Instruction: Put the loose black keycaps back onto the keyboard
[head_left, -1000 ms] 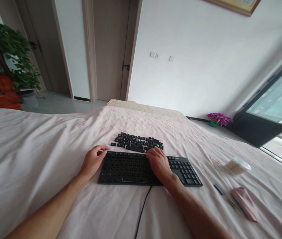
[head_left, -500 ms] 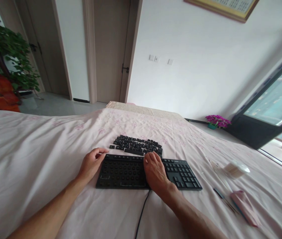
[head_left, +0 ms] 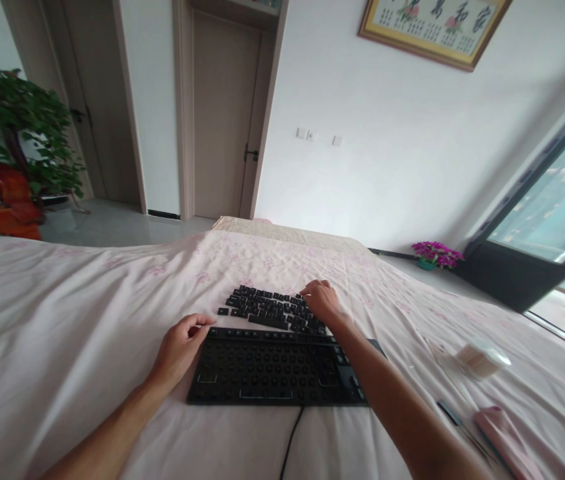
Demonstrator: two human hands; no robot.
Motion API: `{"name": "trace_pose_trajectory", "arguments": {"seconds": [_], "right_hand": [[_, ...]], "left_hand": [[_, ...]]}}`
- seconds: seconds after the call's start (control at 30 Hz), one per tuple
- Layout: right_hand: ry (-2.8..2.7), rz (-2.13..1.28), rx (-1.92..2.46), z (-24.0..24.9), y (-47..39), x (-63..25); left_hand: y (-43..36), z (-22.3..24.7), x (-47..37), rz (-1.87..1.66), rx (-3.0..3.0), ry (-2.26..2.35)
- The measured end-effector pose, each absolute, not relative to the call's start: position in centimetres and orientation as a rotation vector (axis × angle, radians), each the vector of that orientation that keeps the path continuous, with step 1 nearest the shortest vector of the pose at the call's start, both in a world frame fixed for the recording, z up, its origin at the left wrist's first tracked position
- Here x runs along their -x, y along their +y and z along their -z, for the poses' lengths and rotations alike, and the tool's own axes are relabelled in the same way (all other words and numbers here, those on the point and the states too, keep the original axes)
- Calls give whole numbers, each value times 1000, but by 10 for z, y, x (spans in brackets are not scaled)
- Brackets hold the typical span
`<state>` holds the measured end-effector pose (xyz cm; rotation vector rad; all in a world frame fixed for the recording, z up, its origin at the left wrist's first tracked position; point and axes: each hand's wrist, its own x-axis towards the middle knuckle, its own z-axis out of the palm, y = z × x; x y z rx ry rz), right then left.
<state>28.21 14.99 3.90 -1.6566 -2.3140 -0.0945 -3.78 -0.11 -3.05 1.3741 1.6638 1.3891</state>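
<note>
The right hand (head_left: 321, 297) has fingers bent at the far edge of the loose keys (head_left: 265, 313) — pinching one or not, I can't tell; likewise the left hand (head_left: 186, 333), by the keyboard's (head_left: 267, 368) far-left corner. The keys lie just beyond it on rumpled cloth (head_left: 102, 333) — a tug or brushing wrist could scramble them.

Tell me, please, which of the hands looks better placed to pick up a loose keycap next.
Probably the right hand: it is at the loose keycaps, while the left hand is by the left end of the keyboard.
</note>
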Motion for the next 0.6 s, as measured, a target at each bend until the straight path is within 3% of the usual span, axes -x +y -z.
{"name": "trace_pose_trajectory", "arguments": {"seconds": [0.6], "right_hand": [[-2468,276,1847,-22,202,-259]], "left_hand": [[0,30,38,-1371,-1375,1674]]}}
